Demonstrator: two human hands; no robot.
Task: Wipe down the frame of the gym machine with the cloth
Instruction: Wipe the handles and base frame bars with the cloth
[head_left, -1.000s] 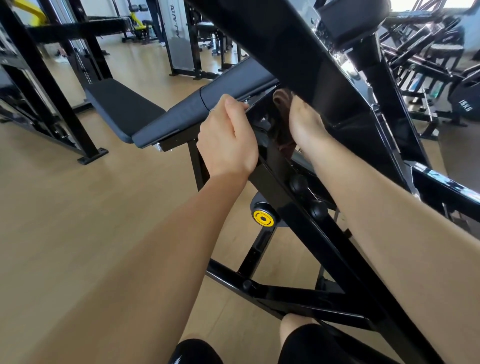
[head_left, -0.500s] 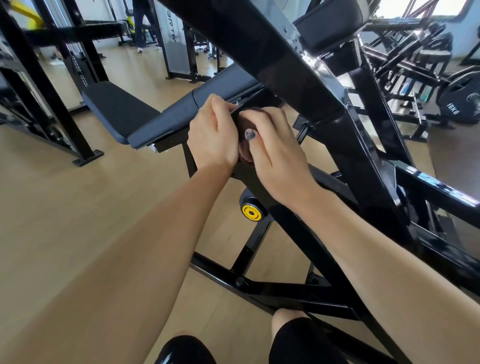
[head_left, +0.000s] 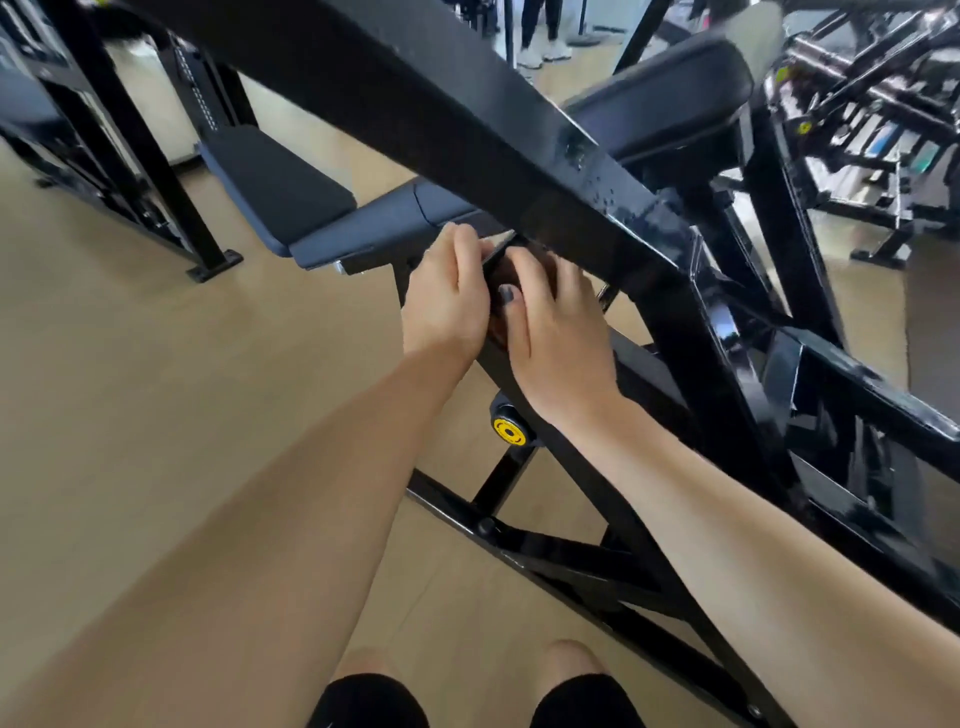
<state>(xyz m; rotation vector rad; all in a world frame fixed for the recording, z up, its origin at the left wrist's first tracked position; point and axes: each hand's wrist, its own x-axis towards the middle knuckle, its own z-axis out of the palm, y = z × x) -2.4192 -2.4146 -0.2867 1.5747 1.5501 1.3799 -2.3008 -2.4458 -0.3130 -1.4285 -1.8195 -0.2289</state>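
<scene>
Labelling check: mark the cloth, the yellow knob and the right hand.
cloth (head_left: 500, 280): head view, brown bunch showing between the two hands.
yellow knob (head_left: 508, 431): head view, centre of its yellow face.
right hand (head_left: 550, 332): head view, back of the hand.

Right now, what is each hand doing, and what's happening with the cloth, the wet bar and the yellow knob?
left hand: fingers curled over the edge of the black frame plate, gripping it.
right hand: pressing the cloth against the frame.
cloth: bunched, mostly hidden under the right hand.
slanted frame bar: water droplets on top.
yellow knob: on the frame, untouched.
</scene>
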